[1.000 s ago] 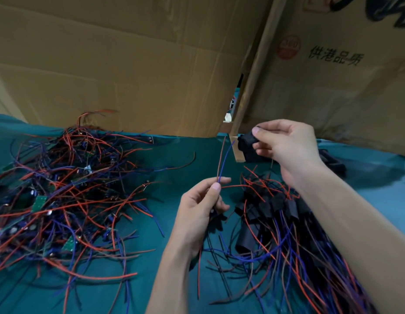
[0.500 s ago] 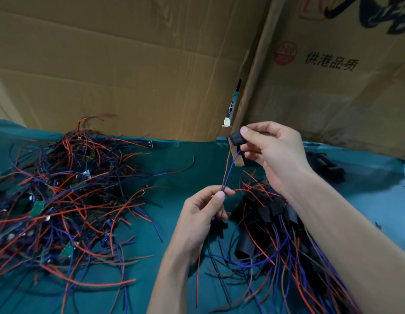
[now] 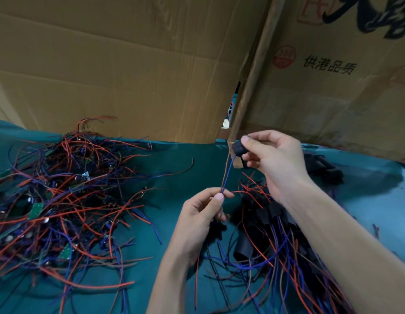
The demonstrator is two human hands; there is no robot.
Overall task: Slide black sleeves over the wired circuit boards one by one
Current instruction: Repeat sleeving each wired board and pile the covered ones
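While the left hand [image 3: 202, 214] pinches a brown and a blue wire [image 3: 227, 175] between thumb and forefinger, both wires run up into a black sleeve [image 3: 238, 148] pinched by the right hand [image 3: 274, 159] (board itself hidden). Sleeved boards [image 3: 271, 214] lie under the right forearm; unsleeved wired boards [image 3: 61, 200] heap left on teal cloth [image 3: 185, 159]. Cardboard wall [image 3: 129, 64] behind.

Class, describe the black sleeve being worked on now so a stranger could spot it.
Find the cardboard wall's vertical edge. Just below it, the right hand pinches the black sleeve. Unlike the sleeves lying on the cloth, it is raised, with a blue and a brown wire hanging from it.
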